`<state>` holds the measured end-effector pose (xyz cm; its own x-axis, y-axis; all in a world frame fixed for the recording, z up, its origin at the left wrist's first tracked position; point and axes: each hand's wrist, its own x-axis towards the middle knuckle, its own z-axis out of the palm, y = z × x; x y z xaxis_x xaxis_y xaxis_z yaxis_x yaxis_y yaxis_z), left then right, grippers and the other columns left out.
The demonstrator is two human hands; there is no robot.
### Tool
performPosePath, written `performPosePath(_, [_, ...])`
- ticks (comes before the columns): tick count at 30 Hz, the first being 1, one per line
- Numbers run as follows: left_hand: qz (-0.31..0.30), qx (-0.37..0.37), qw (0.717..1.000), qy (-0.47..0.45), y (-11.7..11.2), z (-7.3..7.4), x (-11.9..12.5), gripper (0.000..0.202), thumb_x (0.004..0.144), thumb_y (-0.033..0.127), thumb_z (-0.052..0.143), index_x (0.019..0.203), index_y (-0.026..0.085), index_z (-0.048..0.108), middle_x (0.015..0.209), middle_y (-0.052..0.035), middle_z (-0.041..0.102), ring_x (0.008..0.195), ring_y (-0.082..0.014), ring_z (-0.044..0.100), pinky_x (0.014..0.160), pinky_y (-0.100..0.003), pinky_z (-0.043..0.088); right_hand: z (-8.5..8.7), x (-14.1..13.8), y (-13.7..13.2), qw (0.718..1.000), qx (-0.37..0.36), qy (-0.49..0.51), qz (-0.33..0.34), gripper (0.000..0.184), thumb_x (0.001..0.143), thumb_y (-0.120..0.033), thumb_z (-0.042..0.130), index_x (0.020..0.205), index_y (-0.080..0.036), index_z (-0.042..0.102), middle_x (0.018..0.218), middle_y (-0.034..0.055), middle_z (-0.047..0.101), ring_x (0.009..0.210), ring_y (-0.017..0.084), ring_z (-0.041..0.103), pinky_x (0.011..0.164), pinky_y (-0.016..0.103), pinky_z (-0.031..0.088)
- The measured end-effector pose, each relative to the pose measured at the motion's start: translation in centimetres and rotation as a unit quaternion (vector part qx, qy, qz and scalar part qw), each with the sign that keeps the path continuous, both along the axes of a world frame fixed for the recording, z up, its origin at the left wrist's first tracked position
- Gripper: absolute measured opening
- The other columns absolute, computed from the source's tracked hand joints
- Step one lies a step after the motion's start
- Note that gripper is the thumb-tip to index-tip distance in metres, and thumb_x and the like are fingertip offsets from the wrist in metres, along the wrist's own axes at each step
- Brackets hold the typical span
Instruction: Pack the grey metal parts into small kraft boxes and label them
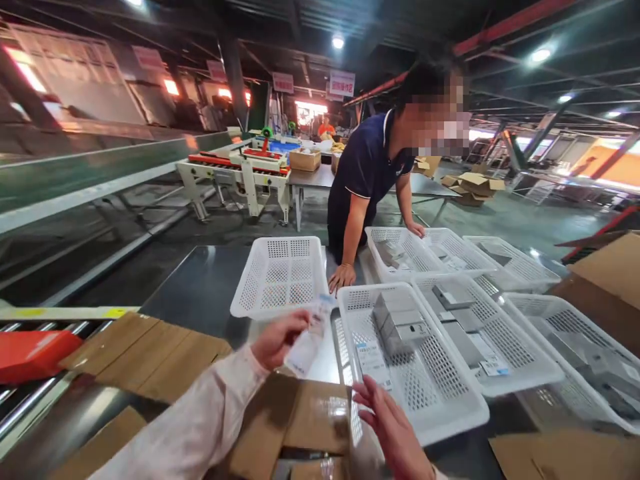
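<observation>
My left hand is closed in a pinch on a small white packet, held above an open cardboard box at the near edge. My right hand hovers beside it with fingers spread and nothing in them, just in front of a white perforated basket. That basket holds grey boxes and a labelled packet.
Several more white baskets cover the dark table; some hold grey items. A person in a dark polo leans over the far side, one hand on the table. Cardboard flaps lie left by a roller conveyor. A large carton stands right.
</observation>
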<state>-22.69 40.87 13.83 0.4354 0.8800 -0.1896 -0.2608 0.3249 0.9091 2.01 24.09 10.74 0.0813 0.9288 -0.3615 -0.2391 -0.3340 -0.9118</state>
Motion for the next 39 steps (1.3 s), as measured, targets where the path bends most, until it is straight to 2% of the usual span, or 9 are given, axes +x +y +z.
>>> performPosePath(3, [-0.077,-0.131,0.97,-0.19,-8.3,-1.6,4.5,0.02,0.062,0.02,0.077,0.078,0.013,0.066,0.08,-0.004,0.071,0.072,-0.0141,0.065,0.071,-0.025,0.05,2.0,-2.3,0.7,0.991,0.007,0.126,0.045,0.078,0.057,-0.078,0.076,0.112,-0.025,0.072,0.127,0.0114,0.068,0.122,0.029,0.06,0.102,0.044,0.048])
performPosePath(9, [-0.03,-0.231,0.95,-0.21,-18.3,-4.1,11.6,0.037,0.056,0.023,0.088,0.088,0.014,0.07,0.078,-0.0028,0.073,0.068,-0.0112,0.065,0.069,-0.022,0.05,1.9,0.2,-5.4,0.982,0.022,0.187,-0.003,0.047,0.058,-0.05,0.091,0.092,-0.023,0.075,0.093,0.0021,0.075,0.086,0.015,0.066,0.082,0.028,0.051])
performPosePath(15, [-0.007,-0.083,0.996,0.023,-26.7,-4.3,14.4,0.055,0.058,0.066,0.082,0.063,0.019,0.053,0.044,0.0075,0.046,0.038,-0.0076,0.039,0.043,-0.023,0.035,1.7,5.5,-10.4,0.945,0.022,0.227,-0.235,0.046,0.046,-0.045,0.095,0.08,-0.024,0.07,0.086,-0.001,0.074,0.08,0.015,0.066,0.076,0.027,0.054])
performPosePath(18, [-0.027,0.034,0.985,0.167,-30.8,-4.5,14.4,0.049,0.067,0.064,0.075,0.061,0.018,0.059,0.051,0.003,0.051,0.049,-0.0111,0.046,0.052,-0.026,0.038,2.1,9.3,-12.1,0.938,0.049,0.175,-0.295,0.054,0.042,-0.053,0.093,0.082,-0.025,0.069,0.088,0.0003,0.074,0.079,0.018,0.066,0.072,0.029,0.055])
performPosePath(22, [-0.091,0.066,0.959,0.259,-33.4,-4.6,14.7,0.037,0.071,0.05,0.069,0.085,0.016,0.072,0.061,0.0008,0.056,0.062,-0.0153,0.052,0.062,-0.029,0.041,2.3,14.7,-16.7,0.987,0.075,-0.03,-0.138,0.053,0.058,-0.063,0.082,0.085,-0.019,0.073,0.08,0.0047,0.073,0.07,0.018,0.063,0.064,0.03,0.052])
performPosePath(25, [-0.124,0.071,0.948,0.285,-33.0,-3.5,16.3,0.035,0.068,0.044,0.066,0.088,0.016,0.07,0.057,0.0035,0.052,0.058,-0.0141,0.047,0.058,-0.028,0.037,2.7,17.2,-21.4,0.99,0.07,-0.124,-0.003,0.048,0.067,-0.06,0.077,0.09,-0.018,0.075,0.083,0.0062,0.075,0.076,0.02,0.065,0.07,0.032,0.052])
performPosePath(28, [-0.209,0.051,0.942,0.259,-32.5,-1.8,19.2,0.022,0.061,0.038,0.071,0.065,0.017,0.067,0.059,0.001,0.057,0.056,-0.0117,0.045,0.056,-0.026,0.034,3.4,18.3,-25.5,0.974,0.079,-0.182,0.108,0.037,0.077,-0.053,0.069,0.09,-0.019,0.076,0.084,0.0065,0.076,0.075,0.02,0.066,0.07,0.031,0.052])
performPosePath(32, [-0.327,-0.086,0.926,0.167,-34.0,0.0,23.0,0.024,0.053,0.038,0.075,0.063,0.016,0.074,0.052,0.0014,0.057,0.046,-0.0086,0.04,0.047,-0.025,0.027,3.9,19.5,-28.5,0.932,0.143,-0.254,0.217,0.033,0.086,-0.048,0.062,0.088,-0.019,0.079,0.081,0.0065,0.076,0.07,0.018,0.065,0.064,0.029,0.047])
performPosePath(39, [-0.375,-0.079,0.904,0.187,-37.4,1.4,25.7,0.024,0.052,0.034,0.077,0.066,0.015,0.079,0.046,0.003,0.054,0.043,-0.0062,0.031,0.045,-0.026,0.016,4.8,21.5,-30.7,0.905,0.185,-0.268,0.274,0.036,0.089,-0.049,0.059,0.09,-0.019,0.079,0.079,0.0071,0.074,0.07,0.017,0.064,0.063,0.028,0.045])
